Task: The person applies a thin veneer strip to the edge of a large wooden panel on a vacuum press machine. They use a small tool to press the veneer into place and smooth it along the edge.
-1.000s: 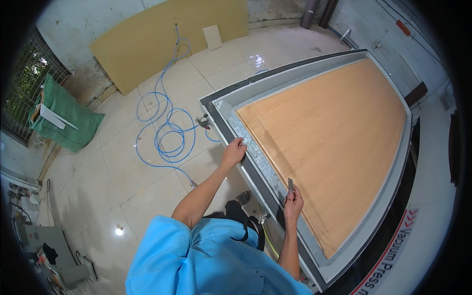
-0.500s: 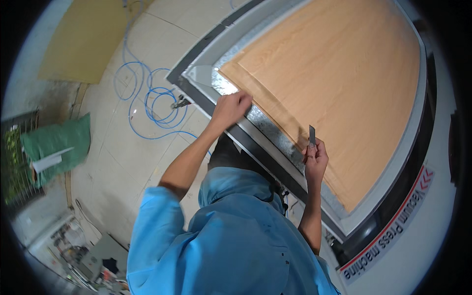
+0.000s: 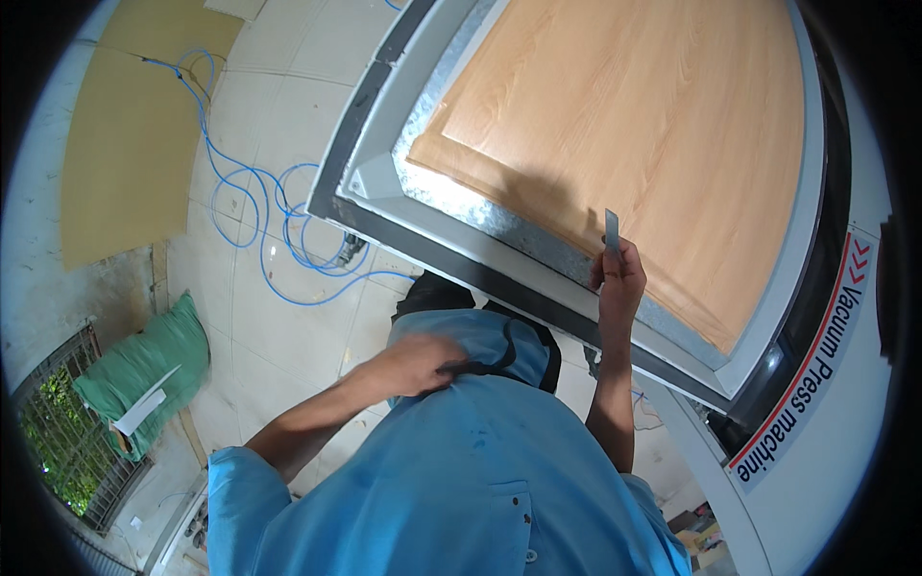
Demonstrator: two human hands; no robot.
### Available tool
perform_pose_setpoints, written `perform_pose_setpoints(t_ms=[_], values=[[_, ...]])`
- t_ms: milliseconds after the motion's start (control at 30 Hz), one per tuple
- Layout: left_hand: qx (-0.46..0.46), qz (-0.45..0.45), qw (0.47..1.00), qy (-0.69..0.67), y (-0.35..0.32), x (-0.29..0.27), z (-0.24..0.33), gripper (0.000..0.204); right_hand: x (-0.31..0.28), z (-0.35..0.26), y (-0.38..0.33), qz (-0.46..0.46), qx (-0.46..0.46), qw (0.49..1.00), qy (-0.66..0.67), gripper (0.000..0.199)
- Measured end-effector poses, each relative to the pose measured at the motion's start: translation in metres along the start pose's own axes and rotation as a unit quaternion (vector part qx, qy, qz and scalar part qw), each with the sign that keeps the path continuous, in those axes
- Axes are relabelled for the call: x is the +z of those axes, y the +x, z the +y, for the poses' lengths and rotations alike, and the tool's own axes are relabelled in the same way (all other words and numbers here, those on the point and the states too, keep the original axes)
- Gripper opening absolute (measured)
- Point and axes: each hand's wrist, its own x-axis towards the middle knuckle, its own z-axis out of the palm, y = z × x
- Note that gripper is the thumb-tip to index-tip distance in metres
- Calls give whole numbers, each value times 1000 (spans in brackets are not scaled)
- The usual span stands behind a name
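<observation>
In my right hand [image 3: 621,278] is a knife [image 3: 612,232], a flat grey blade with a slanted tip pointing up and away from me. The fingers pinch its lower end above the near edge of a wood-grain panel [image 3: 634,125]. This panel lies inside the grey metal frame of a press bed [image 3: 384,158]. At my waist, in front of the blue shirt, my left hand [image 3: 418,365] is closed round a black strap [image 3: 495,357]. Motion smears that hand a little, and its fingertips are partly hidden.
A coiled blue air hose [image 3: 279,230] lies on the tiled floor at the left. Beyond it a yellowish sheet [image 3: 144,125] leans by the wall. A green sack [image 3: 154,374] stands near a barred window [image 3: 72,432]. The white machine body [image 3: 816,461] is at the right.
My left hand has left the panel's near edge and come back to my waist, onto the black strap. The right hand still holds the knife up. The view has shifted and turned slightly.
</observation>
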Motion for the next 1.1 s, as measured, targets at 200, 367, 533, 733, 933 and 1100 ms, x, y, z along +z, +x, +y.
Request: perform_pose_setpoints(t_ms=[200,367,533,733,933,1100], values=[[45,82,979,182,-1,2,-13,17,28,-13,6,-4,-7,1000,-16,19],[34,227,937,263,-10,-16,-17,15,37,-19,4,-14,1,999,-32,19],[19,251,960,123,-32,-59,-15,14,41,-20,9,-34,-2,999,-27,18],[-112,355,928,-4,35,-104,-64,23,68,-25,26,-69,-3,996,-56,21],[-163,556,809,99,147,-117,-122,31,94,-33,25,-77,-36,972,-220,21],[-182,504,832,142,172,-116,-143,30,107,-36,25,-91,-84,950,-286,23]])
